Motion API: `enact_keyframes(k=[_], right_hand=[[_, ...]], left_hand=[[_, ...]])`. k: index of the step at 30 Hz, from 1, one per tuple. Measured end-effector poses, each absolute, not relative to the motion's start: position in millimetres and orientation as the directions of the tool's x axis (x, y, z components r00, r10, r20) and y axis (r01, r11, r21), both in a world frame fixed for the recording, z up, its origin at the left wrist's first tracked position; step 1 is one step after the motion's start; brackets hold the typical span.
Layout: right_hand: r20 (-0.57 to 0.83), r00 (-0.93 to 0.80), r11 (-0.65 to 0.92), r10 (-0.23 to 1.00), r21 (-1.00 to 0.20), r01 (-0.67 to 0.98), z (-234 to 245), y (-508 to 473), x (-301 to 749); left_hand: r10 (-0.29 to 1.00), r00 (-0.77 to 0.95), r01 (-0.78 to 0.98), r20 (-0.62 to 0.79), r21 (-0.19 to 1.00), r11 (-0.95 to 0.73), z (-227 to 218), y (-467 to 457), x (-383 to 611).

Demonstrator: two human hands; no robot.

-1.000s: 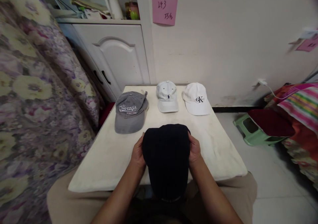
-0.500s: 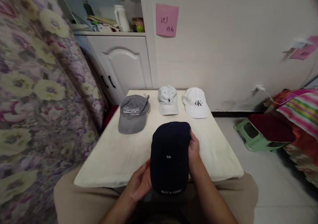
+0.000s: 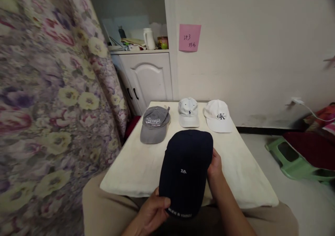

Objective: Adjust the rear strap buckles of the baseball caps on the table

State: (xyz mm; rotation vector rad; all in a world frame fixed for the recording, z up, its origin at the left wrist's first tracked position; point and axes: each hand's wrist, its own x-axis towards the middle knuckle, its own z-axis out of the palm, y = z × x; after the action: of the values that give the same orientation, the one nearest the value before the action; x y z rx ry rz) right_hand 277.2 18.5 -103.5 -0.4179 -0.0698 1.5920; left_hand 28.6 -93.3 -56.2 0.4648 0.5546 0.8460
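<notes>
I hold a dark navy cap [image 3: 186, 171] with a small white logo above the near edge of a white table [image 3: 136, 166]. My left hand [image 3: 155, 213] pinches the cap's brim at the bottom left. Gripping the cap's right side is my right hand [image 3: 215, 164]. Three caps lie in a row at the table's far end: a grey cap [image 3: 154, 123] with script lettering, a pale white cap [image 3: 188, 112] with a small emblem, and a white cap [image 3: 218, 115] with black letters.
A flowered curtain [image 3: 52, 100] hangs close on the left. A white cupboard [image 3: 148, 77] with clutter on top stands behind the table. A pink note [image 3: 190, 37] is stuck on the wall. A green stool [image 3: 295, 161] with a dark red cushion sits on the floor at right.
The view has tilted up and shifted left. My left hand slid from the cap's side down to its brim, and the cap turned so its logo faces up.
</notes>
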Motion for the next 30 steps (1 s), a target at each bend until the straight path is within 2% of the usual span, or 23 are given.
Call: enact_keyframes(k=[4,8,11,14,21,30], right_hand=[[-0.138,-0.047,-0.076,0.989,-0.217,-0.973,-106.1,18.6,277.9],[-0.165,-0.103,-0.126,0.981,-0.135,-0.983,-109.0,17.8,278.2],[-0.192,-0.125,-0.141,0.973,-0.074,-0.987,-110.5,18.1,277.2],[-0.187,-0.125,-0.136,0.974,-0.050,-0.989,-112.0,19.2,276.2],[-0.166,-0.121,-0.143,0.979,-0.133,-0.981,-116.5,23.5,275.7],[-0.187,-0.123,-0.151,0.975,-0.144,-0.978,-115.9,24.2,275.1]], left_hand=[[0.857,0.479,-0.604,-0.188,0.638,0.477,-38.4,-68.3,9.6],[0.918,0.392,-0.650,-0.062,0.687,0.325,0.6,1.7,-8.1],[0.975,0.223,-0.678,0.017,0.721,0.143,36.6,71.1,-22.4],[0.998,0.060,-0.675,-0.028,0.735,0.061,53.8,129.2,-36.4],[0.974,0.032,-0.611,-0.226,0.766,0.198,3.3,158.9,-65.6],[0.975,-0.032,-0.644,-0.220,0.751,0.148,-17.1,155.5,-86.8]])
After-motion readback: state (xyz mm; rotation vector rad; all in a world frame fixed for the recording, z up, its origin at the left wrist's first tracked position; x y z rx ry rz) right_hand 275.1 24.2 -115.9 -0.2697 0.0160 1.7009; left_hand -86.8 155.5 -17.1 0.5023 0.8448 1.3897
